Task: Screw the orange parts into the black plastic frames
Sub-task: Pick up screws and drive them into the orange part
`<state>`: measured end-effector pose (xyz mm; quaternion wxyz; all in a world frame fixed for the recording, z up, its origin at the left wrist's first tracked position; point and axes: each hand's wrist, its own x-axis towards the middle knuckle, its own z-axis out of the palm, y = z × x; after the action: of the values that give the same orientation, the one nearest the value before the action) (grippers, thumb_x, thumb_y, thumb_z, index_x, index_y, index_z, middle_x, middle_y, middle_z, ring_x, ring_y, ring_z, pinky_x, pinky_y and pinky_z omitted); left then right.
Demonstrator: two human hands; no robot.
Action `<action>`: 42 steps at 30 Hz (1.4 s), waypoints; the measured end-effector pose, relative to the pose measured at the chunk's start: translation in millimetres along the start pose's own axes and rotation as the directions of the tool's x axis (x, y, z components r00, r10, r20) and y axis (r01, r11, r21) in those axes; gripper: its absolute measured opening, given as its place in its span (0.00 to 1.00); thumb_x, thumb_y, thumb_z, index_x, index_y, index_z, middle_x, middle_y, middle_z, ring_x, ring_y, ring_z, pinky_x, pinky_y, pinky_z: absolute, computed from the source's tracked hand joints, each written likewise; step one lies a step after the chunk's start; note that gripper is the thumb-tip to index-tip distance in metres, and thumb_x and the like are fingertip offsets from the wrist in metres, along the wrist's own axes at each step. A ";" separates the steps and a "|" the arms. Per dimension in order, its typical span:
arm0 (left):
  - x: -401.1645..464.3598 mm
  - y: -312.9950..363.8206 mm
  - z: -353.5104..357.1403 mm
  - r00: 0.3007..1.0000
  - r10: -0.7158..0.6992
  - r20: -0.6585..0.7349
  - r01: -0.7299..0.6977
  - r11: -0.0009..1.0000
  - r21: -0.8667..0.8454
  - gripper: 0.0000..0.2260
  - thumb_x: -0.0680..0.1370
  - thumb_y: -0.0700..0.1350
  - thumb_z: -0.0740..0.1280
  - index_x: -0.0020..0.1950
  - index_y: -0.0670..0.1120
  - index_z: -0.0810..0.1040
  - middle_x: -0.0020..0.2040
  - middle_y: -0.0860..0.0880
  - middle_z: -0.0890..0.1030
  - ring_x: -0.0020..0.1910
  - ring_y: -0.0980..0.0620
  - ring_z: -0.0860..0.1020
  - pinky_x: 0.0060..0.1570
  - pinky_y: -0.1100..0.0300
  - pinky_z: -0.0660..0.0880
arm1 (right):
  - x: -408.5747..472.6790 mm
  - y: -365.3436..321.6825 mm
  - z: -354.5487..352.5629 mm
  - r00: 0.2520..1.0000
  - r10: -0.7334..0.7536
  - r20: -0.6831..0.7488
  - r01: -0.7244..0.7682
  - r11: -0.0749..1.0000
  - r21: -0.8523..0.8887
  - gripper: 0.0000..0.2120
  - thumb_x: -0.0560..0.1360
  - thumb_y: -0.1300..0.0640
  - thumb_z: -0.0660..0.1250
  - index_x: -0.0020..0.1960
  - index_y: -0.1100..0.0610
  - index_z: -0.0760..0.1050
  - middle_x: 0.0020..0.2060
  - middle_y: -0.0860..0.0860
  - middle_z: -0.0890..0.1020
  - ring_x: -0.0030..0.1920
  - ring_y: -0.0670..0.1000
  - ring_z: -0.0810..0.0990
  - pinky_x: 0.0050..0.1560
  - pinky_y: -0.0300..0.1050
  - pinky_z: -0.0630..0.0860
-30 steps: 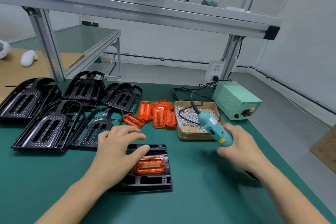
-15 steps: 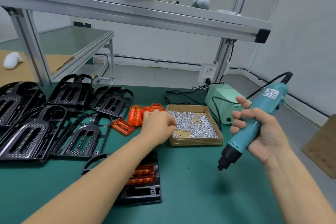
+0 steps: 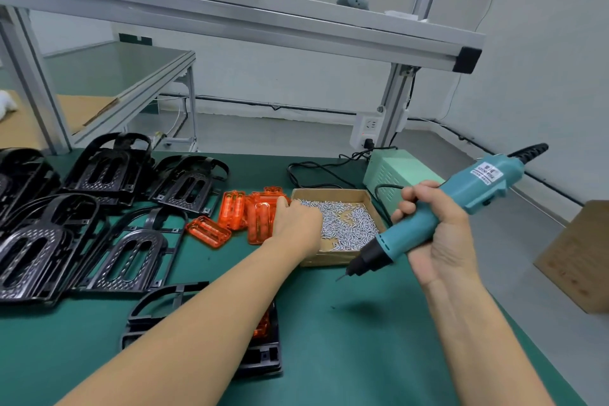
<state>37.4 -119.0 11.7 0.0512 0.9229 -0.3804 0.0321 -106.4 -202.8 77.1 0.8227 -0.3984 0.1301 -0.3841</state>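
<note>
Fingers of my right hand [image 3: 438, 227] are wrapped tight round the teal electric screwdriver [image 3: 438, 208], its bit angled down to the lower left and hanging clear of the green mat [image 3: 346, 356]. My left hand [image 3: 298, 222] reaches over the near-left wall of the cardboard screw box [image 3: 329, 260] at centre frame; its fingertips are hidden behind the knuckles, so I cannot tell whether they are apart or pinching a screw. Loose orange parts [image 3: 237, 211] lie just left of the box. One black frame [image 3: 260, 356] sits at lower centre under my left forearm, an orange part [image 3: 262, 326] seated in it. I judge I should lift a single screw and keep the driver raised until it stands in its hole.
</note>
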 end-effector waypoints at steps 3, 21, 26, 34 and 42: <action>1.3 -1.3 -2.2 0.997 0.058 0.047 -0.060 0.997 0.055 0.06 0.77 0.42 0.64 0.41 0.48 0.75 0.48 0.49 0.79 0.56 0.47 0.70 0.60 0.48 0.58 | -0.3 2.4 2.0 0.999 -0.028 -0.027 0.029 0.999 0.035 0.12 0.73 0.68 0.62 0.37 0.53 0.70 0.31 0.51 0.74 0.25 0.45 0.70 0.29 0.36 0.71; -3.0 -13.8 4.5 0.988 0.144 -0.057 -0.145 0.989 -0.012 0.06 0.79 0.38 0.58 0.43 0.46 0.70 0.43 0.48 0.73 0.46 0.48 0.64 0.49 0.52 0.56 | -9.9 -0.5 6.8 0.995 -0.087 -0.055 0.091 0.994 0.059 0.13 0.73 0.69 0.61 0.38 0.52 0.69 0.30 0.49 0.71 0.25 0.45 0.69 0.28 0.35 0.70; -11.2 -22.1 -2.1 0.991 0.043 -0.124 -0.097 0.880 -0.465 0.07 0.80 0.39 0.60 0.43 0.47 0.73 0.42 0.51 0.78 0.45 0.50 0.74 0.46 0.58 0.68 | -12.3 1.9 9.2 0.994 -0.094 -0.058 0.096 0.994 0.041 0.13 0.73 0.69 0.61 0.38 0.52 0.69 0.30 0.50 0.71 0.25 0.45 0.69 0.29 0.36 0.70; -63.7 -42.9 -22.6 0.979 -0.169 0.114 0.098 -0.099 -0.990 0.05 0.73 0.35 0.70 0.43 0.45 0.83 0.37 0.48 0.84 0.40 0.54 0.78 0.40 0.63 0.74 | -19.5 0.7 13.6 0.987 -0.161 0.022 0.154 0.971 0.184 0.09 0.70 0.65 0.63 0.40 0.52 0.67 0.31 0.49 0.73 0.27 0.44 0.68 0.32 0.36 0.70; -126.2 -59.2 -24.9 0.960 -0.115 0.255 0.161 -0.519 -0.840 0.07 0.64 0.36 0.70 0.39 0.43 0.86 0.42 0.44 0.85 0.35 0.56 0.81 0.36 0.65 0.78 | -36.7 5.7 35.5 0.980 -0.177 0.096 0.144 0.949 0.280 0.08 0.69 0.63 0.62 0.39 0.51 0.68 0.32 0.48 0.72 0.27 0.44 0.68 0.33 0.36 0.70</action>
<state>-10.8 13.8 19.9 0.8182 0.4624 -0.0851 -0.3309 -109.5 -154.0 92.4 0.8419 -0.3131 -0.0063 -0.4394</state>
